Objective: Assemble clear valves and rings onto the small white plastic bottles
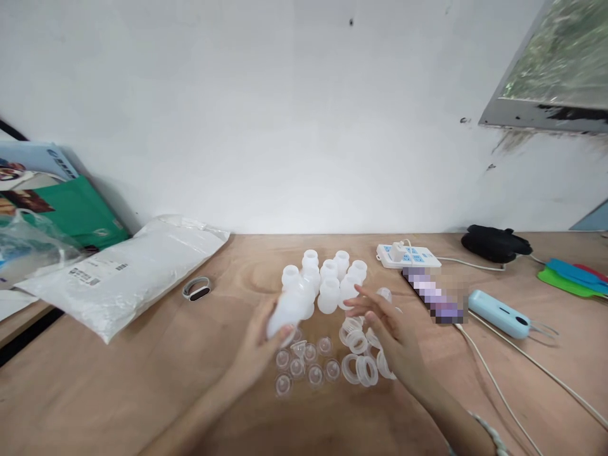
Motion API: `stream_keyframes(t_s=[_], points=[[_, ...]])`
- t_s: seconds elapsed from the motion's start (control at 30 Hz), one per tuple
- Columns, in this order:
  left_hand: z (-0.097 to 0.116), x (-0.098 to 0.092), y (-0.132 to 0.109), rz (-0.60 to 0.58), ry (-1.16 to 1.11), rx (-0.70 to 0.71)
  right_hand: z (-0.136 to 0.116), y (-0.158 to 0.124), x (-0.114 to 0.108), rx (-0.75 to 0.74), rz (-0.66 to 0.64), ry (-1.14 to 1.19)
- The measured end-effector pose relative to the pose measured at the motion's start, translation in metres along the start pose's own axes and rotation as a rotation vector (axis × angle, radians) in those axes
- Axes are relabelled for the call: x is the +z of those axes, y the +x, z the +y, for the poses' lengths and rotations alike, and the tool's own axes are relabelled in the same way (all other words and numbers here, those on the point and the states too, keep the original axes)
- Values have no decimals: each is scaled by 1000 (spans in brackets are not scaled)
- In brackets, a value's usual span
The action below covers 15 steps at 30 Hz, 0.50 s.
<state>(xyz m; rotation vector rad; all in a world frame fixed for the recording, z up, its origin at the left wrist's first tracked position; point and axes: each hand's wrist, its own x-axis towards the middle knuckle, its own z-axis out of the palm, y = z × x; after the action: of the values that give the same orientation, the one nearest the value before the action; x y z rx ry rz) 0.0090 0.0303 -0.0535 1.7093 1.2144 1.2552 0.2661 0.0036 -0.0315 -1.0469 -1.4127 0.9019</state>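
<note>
My left hand (261, 332) is closed around a translucent white bottle (287, 310), which it holds tilted above the wooden table. Behind it several similar white bottles (329, 294) stand upright in a cluster. My right hand (382, 316) has its fingers apart and nothing in them; it hovers over a pile of clear rings (357, 342), close to the right side of the bottles. Between my hands lie several clear, teat-shaped pieces (315, 373) with round rims. Part of the ring pile is hidden under my right hand.
On the left lie a white plastic parcel (128, 272) and a grey wristband (197, 289). To the right are a power strip (418, 256), a phone (432, 294), a light blue device (498, 313), white cables, a black pouch (494, 243) and coloured flat pieces (572, 277). A white wall rises behind.
</note>
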Motion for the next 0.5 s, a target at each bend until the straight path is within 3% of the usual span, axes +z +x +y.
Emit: stream_keyframes(t_s=[0.17,0.3,0.5], points=[[-44,-20,27,122,-8,-87,9,7,-12,-95,98,-212],[-68,-24,40,168,19,-132,15,9,-17,-165,66,-487],[-88,-16,66,171,32,-108,24,14,-20,-252,-45,-672]])
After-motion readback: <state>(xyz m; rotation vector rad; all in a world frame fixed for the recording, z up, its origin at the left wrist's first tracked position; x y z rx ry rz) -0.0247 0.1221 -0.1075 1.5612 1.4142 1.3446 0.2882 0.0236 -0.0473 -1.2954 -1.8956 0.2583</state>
